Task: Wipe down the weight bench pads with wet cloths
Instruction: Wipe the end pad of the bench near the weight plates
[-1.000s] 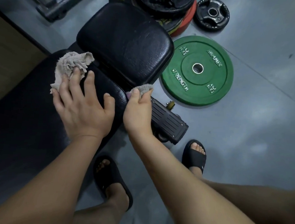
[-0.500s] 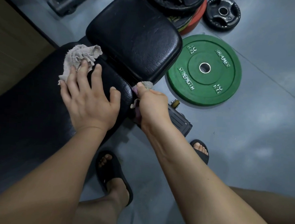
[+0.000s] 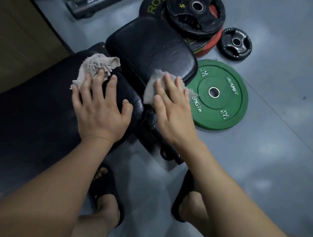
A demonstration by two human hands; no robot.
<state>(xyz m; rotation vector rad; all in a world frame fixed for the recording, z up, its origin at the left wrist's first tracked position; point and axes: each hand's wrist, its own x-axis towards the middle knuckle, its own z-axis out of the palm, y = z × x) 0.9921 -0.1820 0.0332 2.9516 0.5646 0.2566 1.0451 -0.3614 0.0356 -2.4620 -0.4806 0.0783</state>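
The black weight bench has a long back pad (image 3: pixel 35 116) on the left and a shorter seat pad (image 3: pixel 151 48) beyond it. My left hand (image 3: pixel 100 108) lies flat on the long pad's end, fingers straight, pressing a crumpled grey cloth (image 3: pixel 97 65). My right hand (image 3: pixel 172 108) is spread flat over a second grey cloth (image 3: pixel 149 89) at the near edge of the seat pad. Part of this cloth is hidden under my fingers.
A green 10 kg plate (image 3: pixel 222 107) lies on the grey floor right of the bench. Stacked black and red plates (image 3: pixel 196 18) and a small black plate (image 3: pixel 236 43) sit behind it. The bench's black frame (image 3: pixel 161 145) juts out below my right wrist. My feet in black slides stand near the bench.
My right hand, which gripped its cloth bunched at the gap between the pads, has opened and moved up to lie flat on the cloth at the seat pad's edge. The left hand stays put.
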